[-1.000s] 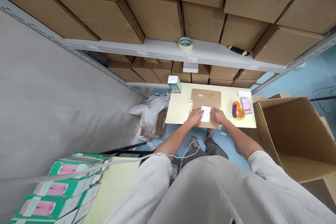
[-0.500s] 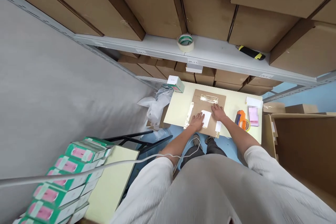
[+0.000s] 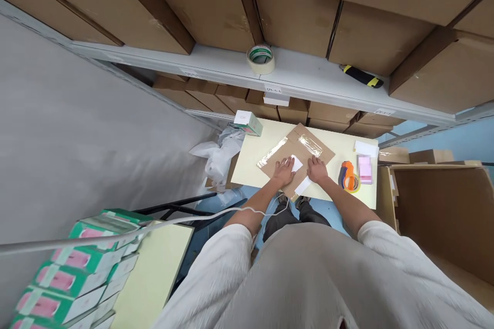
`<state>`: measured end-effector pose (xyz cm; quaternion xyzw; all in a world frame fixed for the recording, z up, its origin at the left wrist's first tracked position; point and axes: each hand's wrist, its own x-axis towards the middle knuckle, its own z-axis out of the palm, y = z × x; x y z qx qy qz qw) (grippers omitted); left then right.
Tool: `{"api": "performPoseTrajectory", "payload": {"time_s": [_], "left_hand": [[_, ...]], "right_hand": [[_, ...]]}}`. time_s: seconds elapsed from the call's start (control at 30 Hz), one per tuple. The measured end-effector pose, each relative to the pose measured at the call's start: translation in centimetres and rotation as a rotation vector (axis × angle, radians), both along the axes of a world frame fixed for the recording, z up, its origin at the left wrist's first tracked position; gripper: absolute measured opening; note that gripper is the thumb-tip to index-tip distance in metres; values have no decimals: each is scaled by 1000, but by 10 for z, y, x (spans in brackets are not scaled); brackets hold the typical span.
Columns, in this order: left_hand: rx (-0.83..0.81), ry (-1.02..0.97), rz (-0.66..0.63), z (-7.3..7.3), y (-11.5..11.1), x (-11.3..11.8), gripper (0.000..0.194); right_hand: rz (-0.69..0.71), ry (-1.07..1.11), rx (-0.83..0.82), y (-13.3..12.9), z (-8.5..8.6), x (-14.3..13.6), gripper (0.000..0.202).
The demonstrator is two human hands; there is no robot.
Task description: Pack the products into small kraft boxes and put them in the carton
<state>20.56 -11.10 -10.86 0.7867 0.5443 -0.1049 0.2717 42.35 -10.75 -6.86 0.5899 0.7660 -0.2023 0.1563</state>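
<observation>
Carton (image 3: 302,150) askew, corner at table edge (image 3: 247,180); gap beside tape dispenser (image 3: 348,169)

On the front edge of the shelf (image 3: 309,71), the middle label (image 3: 274,89) seems to begin "D2", its remaining characters too blurred to read surely. The left label (image 3: 191,73), right label (image 3: 384,112) and green-and-white carton (image 3: 249,122) bear illegible print.

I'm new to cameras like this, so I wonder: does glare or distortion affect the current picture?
Head view: glare whitens the clear tape on the cardboard package; head view: the upper cartons look stretched towards the edges; head view: blocky pixelation obscures part of the pink card.
</observation>
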Motion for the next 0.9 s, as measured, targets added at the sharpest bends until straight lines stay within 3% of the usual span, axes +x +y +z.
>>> {"api": "performPoseTrajectory", "payload": {"time_s": [0.3,0.53,0.73,0.9], "left_hand": [[-10,-61,-115,0,19,0,81],[-34,-113,-183,2,32,-3,91],[35,-70,-103,6,-3,-29,85],[12,-36,-112,2,-35,-54,86]], "right_hand": [[-128,-93,-8,-38,9,-23,38],[-231,-122,-82,-42,16,-41,35],[-159,-103,0,-34,14,-25,57],[-177,-140,-156,-29,-1,-17,84]]}}
